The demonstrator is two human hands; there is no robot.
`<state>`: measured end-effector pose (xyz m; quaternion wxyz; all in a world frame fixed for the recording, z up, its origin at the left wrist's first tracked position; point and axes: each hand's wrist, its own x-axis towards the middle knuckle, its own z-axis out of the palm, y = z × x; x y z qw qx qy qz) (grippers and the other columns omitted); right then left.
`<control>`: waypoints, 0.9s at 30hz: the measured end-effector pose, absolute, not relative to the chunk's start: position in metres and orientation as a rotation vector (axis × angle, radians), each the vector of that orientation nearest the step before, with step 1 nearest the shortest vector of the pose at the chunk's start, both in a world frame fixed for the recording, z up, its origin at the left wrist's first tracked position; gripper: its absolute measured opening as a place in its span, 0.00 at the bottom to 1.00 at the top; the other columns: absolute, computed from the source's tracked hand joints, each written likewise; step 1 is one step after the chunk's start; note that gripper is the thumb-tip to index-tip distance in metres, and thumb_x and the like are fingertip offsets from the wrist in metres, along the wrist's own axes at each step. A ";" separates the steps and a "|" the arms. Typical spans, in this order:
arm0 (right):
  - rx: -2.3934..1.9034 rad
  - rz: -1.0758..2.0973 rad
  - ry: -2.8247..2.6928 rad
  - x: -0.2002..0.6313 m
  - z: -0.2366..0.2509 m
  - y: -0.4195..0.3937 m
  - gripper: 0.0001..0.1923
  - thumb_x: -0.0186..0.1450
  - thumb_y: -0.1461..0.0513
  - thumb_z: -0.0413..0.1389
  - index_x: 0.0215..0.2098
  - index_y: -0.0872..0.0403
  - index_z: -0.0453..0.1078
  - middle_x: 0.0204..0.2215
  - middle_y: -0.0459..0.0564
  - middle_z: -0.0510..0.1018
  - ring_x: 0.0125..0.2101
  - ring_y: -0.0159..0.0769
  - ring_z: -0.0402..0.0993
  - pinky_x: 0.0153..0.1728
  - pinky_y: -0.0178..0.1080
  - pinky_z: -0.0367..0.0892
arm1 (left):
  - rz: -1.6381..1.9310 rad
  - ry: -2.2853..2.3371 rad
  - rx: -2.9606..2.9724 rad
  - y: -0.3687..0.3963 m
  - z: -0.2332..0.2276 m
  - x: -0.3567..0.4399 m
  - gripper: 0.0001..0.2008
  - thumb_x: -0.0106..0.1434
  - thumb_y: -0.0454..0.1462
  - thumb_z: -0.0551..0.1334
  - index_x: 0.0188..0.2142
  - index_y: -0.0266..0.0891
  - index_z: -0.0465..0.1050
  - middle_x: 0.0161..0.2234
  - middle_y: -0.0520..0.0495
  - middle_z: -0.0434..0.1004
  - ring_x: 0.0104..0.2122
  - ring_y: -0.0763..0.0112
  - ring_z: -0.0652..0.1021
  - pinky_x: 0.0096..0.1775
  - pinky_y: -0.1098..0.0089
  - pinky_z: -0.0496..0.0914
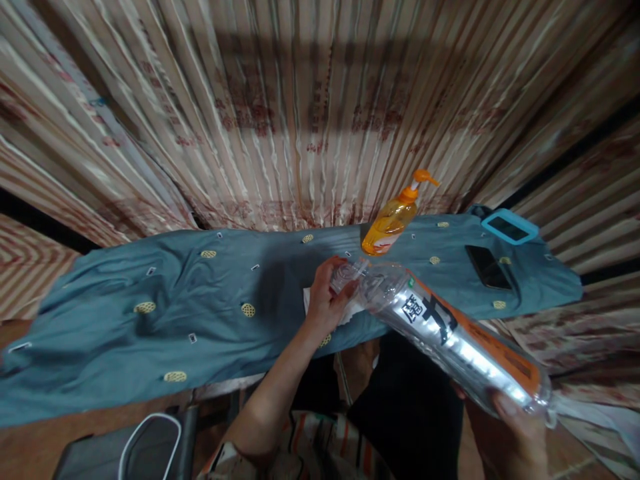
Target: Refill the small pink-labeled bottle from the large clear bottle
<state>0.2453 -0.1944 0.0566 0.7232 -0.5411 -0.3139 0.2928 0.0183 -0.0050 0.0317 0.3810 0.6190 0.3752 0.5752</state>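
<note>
Nearest the camera, the right hand point(515, 437) cups the base end of a large clear plastic bottle point(450, 337), fingers wrapped under it in a closed grip. That bottle lies tilted, its base low beside the person's lap and its neck raised over the near edge of the desk point(150, 320). Its wrapper is silver with an orange band and bears big black characters, apparently Chinese; I cannot read them surely. At the bottle's mouth the left hand point(327, 303) is closed around the neck or cap, fingers curled tight, with a white tissue point(350, 312) lying just under it on the blue cloth. Judging from this hold, the step in hand looks like working the cap or wiping the mouth; the next move would call for a firm steadying hold at the base while the other hand twists or rubs. Beyond the bottle's neck stands an orange pump dispenser point(393, 220), its label too small to read. Right of the dispenser lie a dark phone point(487, 267) and, farther back, a teal-framed device point(510, 227).
</note>
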 end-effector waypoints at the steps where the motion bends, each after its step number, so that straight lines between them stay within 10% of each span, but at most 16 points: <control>1: -1.200 0.643 -0.694 0.245 0.057 -0.194 0.32 0.53 0.55 0.69 0.55 0.54 0.75 0.42 0.58 0.82 0.29 0.40 0.74 0.24 0.38 0.67 | 1.471 0.962 1.578 -0.005 0.031 0.019 0.19 0.67 0.46 0.70 0.55 0.44 0.74 0.56 0.40 0.79 0.59 0.54 0.78 0.63 0.53 0.71; 27: -1.425 0.557 -0.583 0.189 0.110 -0.203 0.32 0.57 0.49 0.69 0.56 0.52 0.73 0.55 0.54 0.79 0.53 0.48 0.76 0.51 0.48 0.72 | 1.420 1.001 1.579 -0.009 0.039 0.019 0.18 0.67 0.45 0.68 0.54 0.42 0.74 0.53 0.39 0.81 0.54 0.53 0.80 0.59 0.52 0.74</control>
